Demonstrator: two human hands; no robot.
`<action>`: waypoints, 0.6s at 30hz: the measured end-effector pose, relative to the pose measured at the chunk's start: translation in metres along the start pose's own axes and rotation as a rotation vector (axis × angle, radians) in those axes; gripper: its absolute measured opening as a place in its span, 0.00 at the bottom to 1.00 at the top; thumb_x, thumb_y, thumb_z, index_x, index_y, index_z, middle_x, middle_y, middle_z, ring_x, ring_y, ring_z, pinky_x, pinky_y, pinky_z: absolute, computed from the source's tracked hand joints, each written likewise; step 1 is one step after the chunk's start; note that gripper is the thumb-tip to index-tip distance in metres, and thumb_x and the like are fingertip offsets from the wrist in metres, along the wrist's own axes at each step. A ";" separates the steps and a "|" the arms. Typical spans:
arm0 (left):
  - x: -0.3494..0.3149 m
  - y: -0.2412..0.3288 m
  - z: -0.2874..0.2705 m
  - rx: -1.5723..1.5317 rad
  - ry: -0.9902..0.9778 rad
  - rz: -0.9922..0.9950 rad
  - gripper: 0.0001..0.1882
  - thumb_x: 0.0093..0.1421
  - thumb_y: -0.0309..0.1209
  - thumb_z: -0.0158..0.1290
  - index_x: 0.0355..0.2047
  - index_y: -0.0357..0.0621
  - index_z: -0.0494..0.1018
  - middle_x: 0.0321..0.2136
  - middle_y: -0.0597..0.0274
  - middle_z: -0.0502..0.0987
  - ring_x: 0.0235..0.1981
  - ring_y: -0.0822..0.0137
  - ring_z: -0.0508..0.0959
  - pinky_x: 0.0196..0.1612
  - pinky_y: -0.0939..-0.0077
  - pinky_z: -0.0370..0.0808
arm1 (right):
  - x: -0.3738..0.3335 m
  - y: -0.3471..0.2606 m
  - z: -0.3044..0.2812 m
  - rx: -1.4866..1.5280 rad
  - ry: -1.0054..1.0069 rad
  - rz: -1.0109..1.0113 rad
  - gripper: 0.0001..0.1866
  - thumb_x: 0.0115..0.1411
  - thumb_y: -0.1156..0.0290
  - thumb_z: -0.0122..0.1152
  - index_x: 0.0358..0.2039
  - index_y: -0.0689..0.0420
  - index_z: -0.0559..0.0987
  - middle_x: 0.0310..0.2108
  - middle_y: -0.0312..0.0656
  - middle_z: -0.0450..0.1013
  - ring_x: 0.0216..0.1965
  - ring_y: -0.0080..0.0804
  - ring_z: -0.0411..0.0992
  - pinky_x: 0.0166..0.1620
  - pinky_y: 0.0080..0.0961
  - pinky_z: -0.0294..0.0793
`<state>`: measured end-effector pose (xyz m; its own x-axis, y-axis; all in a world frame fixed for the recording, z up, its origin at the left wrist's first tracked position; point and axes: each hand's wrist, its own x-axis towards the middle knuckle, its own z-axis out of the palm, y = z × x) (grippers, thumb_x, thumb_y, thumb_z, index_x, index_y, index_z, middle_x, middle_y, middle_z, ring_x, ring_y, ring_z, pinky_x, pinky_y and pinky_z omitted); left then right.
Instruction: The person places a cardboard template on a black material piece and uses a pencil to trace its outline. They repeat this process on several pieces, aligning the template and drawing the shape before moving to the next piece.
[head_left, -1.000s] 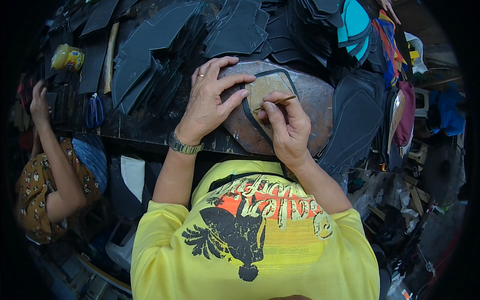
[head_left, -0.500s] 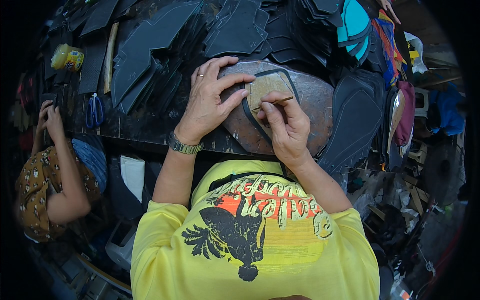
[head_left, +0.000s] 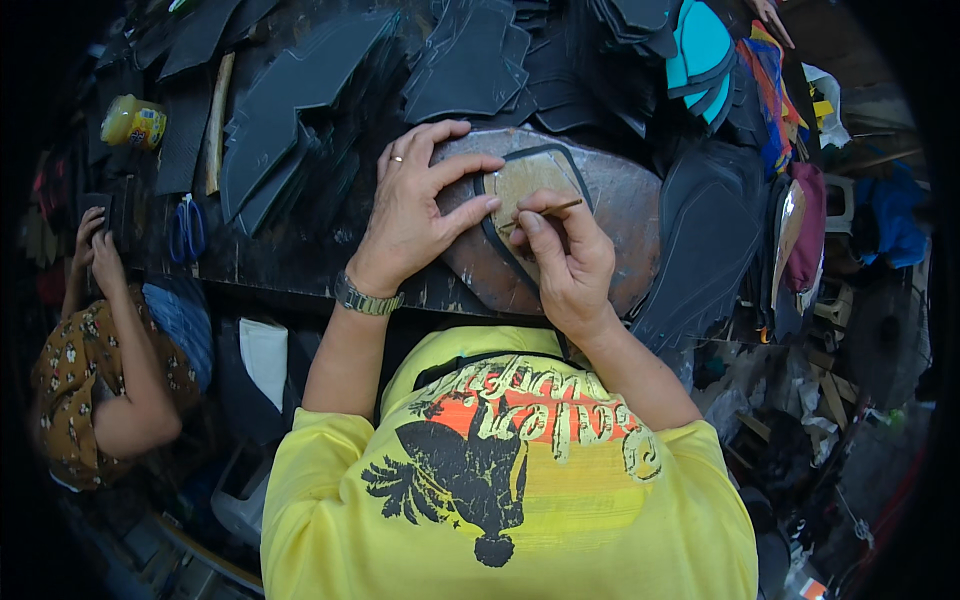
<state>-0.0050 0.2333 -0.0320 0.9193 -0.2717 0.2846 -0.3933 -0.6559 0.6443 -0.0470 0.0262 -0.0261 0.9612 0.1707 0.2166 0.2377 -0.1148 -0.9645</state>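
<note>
A tan board template (head_left: pixel 530 172) lies on a black sheet piece (head_left: pixel 568 160), whose dark edge shows around it. Beneath both is a worn, rounded brown slab (head_left: pixel 625 210) on the dark table. My left hand (head_left: pixel 415 205) rests with fingers spread. Its thumb and index fingertips press at the template's left edge, and the other fingers reach over the slab. In a pinch, my right hand (head_left: pixel 575 255) grips a thin brown stick-like tool (head_left: pixel 562 206), tilted low over the template. The right fingers partly hide the tool's lower end and the template's lower part.
Stacks of black cut sheets (head_left: pixel 300 80) line the table's far side, with another stack (head_left: pixel 700 235) right of the slab. Turquoise pieces (head_left: pixel 695 60) lie far right. Blue-handled scissors (head_left: pixel 187 230) and a yellow jar (head_left: pixel 134 122) sit left. Another person (head_left: pixel 120 370) is at the left.
The whole view has shifted slightly. Both hands keep nearly the same places on the template, and the right fingers have moved only a little with the tool.
</note>
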 end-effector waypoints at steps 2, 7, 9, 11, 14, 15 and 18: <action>0.001 0.002 0.000 0.006 0.001 -0.013 0.20 0.57 0.39 0.69 0.51 0.58 0.85 0.63 0.59 0.72 0.67 0.54 0.66 0.71 0.54 0.57 | 0.001 -0.001 0.001 0.007 0.003 -0.009 0.07 0.73 0.78 0.56 0.49 0.63 0.77 0.39 0.36 0.77 0.37 0.18 0.76 0.42 0.16 0.76; 0.001 0.002 0.000 -0.001 0.008 -0.009 0.21 0.55 0.39 0.70 0.50 0.58 0.85 0.63 0.59 0.72 0.67 0.54 0.66 0.71 0.54 0.57 | 0.001 -0.001 0.002 -0.015 0.013 -0.025 0.07 0.73 0.77 0.56 0.49 0.62 0.77 0.37 0.36 0.78 0.35 0.17 0.76 0.41 0.15 0.75; 0.001 0.001 0.001 -0.015 0.014 -0.013 0.21 0.55 0.39 0.69 0.50 0.58 0.85 0.63 0.59 0.72 0.67 0.54 0.66 0.71 0.54 0.57 | 0.001 -0.001 0.002 -0.010 0.015 -0.014 0.07 0.73 0.77 0.56 0.49 0.62 0.77 0.36 0.36 0.78 0.35 0.17 0.76 0.40 0.15 0.75; 0.000 0.001 0.001 -0.007 0.010 -0.014 0.21 0.55 0.39 0.69 0.50 0.58 0.85 0.63 0.58 0.72 0.67 0.54 0.66 0.71 0.54 0.58 | 0.001 -0.001 0.002 -0.014 0.016 -0.020 0.07 0.73 0.77 0.56 0.49 0.62 0.77 0.36 0.36 0.78 0.35 0.17 0.76 0.40 0.15 0.75; 0.000 0.001 0.001 -0.001 0.012 -0.009 0.21 0.55 0.39 0.69 0.50 0.58 0.85 0.63 0.58 0.72 0.67 0.54 0.66 0.71 0.55 0.58 | 0.001 -0.002 0.002 -0.028 0.013 -0.037 0.07 0.73 0.77 0.56 0.49 0.62 0.77 0.36 0.35 0.78 0.35 0.17 0.76 0.40 0.15 0.75; 0.001 0.001 0.001 -0.002 0.017 -0.003 0.21 0.55 0.40 0.69 0.50 0.58 0.85 0.63 0.58 0.72 0.67 0.54 0.66 0.71 0.54 0.58 | 0.001 -0.002 0.001 -0.031 0.011 -0.037 0.07 0.73 0.77 0.57 0.49 0.62 0.77 0.36 0.35 0.78 0.35 0.17 0.76 0.40 0.15 0.75; 0.001 0.000 0.001 0.005 0.014 0.001 0.21 0.55 0.40 0.70 0.50 0.58 0.85 0.63 0.59 0.72 0.67 0.54 0.66 0.71 0.55 0.58 | 0.001 -0.001 0.002 -0.030 0.009 -0.045 0.07 0.73 0.77 0.57 0.49 0.62 0.78 0.37 0.35 0.78 0.35 0.17 0.76 0.40 0.15 0.75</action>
<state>-0.0042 0.2324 -0.0320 0.9185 -0.2629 0.2953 -0.3945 -0.6590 0.6404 -0.0462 0.0282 -0.0246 0.9507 0.1673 0.2611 0.2847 -0.1367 -0.9488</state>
